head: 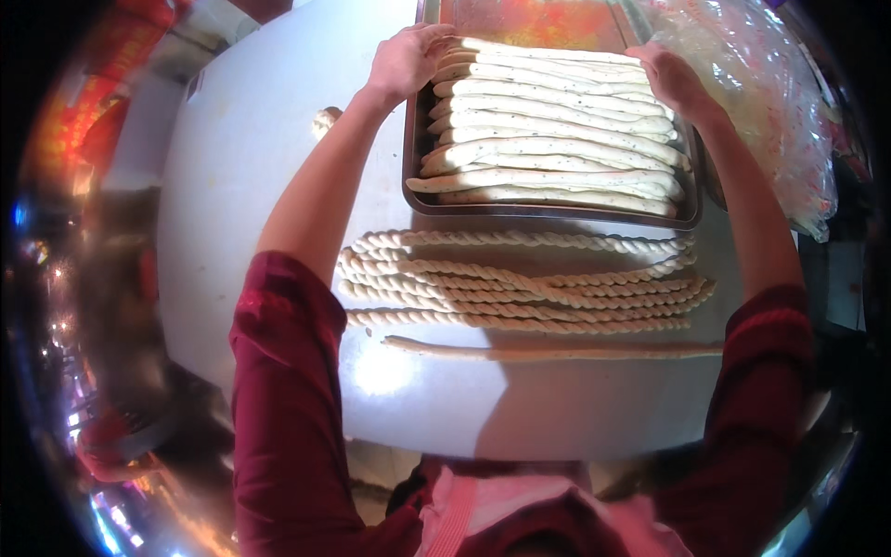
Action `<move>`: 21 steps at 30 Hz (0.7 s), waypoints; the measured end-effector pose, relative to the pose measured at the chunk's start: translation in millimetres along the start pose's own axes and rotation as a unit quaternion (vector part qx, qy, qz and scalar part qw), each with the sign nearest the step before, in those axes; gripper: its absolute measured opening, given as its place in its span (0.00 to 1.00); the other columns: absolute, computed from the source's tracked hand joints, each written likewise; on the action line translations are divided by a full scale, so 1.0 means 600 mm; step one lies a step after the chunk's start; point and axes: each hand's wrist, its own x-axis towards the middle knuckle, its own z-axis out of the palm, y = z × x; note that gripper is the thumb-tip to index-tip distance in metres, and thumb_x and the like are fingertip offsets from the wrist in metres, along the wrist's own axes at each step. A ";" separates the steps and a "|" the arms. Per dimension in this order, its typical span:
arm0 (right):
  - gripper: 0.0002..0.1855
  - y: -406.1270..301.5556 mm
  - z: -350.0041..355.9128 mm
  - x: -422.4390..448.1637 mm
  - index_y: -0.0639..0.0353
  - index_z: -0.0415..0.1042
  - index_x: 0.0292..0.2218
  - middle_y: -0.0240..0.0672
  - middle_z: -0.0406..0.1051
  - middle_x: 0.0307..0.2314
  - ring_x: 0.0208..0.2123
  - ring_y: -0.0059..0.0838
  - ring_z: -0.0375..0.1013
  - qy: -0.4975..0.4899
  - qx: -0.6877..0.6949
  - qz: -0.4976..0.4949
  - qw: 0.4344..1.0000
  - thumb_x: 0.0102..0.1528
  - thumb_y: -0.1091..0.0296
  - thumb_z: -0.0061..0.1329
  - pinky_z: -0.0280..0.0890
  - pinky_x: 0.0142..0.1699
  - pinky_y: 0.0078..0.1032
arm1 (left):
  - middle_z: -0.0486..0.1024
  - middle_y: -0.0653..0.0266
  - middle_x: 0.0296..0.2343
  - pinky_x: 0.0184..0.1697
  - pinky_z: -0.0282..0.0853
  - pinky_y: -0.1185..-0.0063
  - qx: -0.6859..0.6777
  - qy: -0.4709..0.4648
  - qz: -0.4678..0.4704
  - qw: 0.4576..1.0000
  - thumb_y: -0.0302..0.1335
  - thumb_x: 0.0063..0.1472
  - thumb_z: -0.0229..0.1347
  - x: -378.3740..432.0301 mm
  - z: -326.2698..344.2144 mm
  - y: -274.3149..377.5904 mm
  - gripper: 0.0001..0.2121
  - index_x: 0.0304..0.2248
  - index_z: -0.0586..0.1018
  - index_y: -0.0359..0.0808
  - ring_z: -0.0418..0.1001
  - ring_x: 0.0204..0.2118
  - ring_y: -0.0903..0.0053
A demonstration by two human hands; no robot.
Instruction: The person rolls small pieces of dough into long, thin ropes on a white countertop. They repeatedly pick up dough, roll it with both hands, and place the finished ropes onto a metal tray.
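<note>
A dark metal baking tray (550, 214) holds several long pale dough strips (557, 129) flecked with dark specks, lying side by side. At its far end, my left hand (411, 61) pinches the left end of the farthest dough strip (543, 50). The strip's right end is between the fingers of my right hand (669, 75). Both sets of fingertips are partly hidden. Nearer to me, several twisted dough ropes (487, 278) lie across the table, some doubled back and crossing. One plain dough strand (557, 352) lies in front of them, its right end hidden by my sleeve.
The pale worktable (230, 209) has a curved-looking edge. A small dough lump (325, 123) sits left of the tray. At the right, clear printed plastic sheeting (759, 104) covers something pale. The tray's far bare floor (543, 21) shows orange reflections.
</note>
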 end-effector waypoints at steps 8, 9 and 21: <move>0.20 -0.076 0.008 -0.050 0.65 0.68 0.52 0.47 0.68 0.51 0.56 0.48 0.64 0.049 0.082 -0.002 0.995 0.57 0.74 0.49 0.58 0.60 0.37 | 0.76 0.48 0.37 0.47 0.69 0.64 -0.097 0.073 -0.206 0.971 0.34 0.68 0.46 -0.080 0.041 -0.014 0.16 0.47 0.75 0.30 0.73 0.40 0.53; 0.21 -0.072 0.010 -0.067 0.65 0.68 0.52 0.47 0.68 0.51 0.57 0.48 0.63 0.073 0.076 -0.009 0.994 0.57 0.74 0.49 0.58 0.61 0.36 | 0.76 0.48 0.37 0.46 0.69 0.65 -0.138 0.094 -0.168 0.972 0.33 0.68 0.46 -0.088 0.035 0.005 0.16 0.46 0.75 0.29 0.74 0.40 0.55; 0.22 -0.103 -0.004 0.068 0.62 0.68 0.55 0.46 0.72 0.49 0.46 0.37 0.73 0.017 0.425 0.229 0.876 0.61 0.64 0.49 0.67 0.52 0.30 | 0.61 0.51 0.59 0.64 0.53 0.76 -0.476 -0.005 -0.248 0.844 0.44 0.72 0.36 -0.087 0.008 0.010 0.30 0.64 0.53 0.30 0.58 0.62 0.67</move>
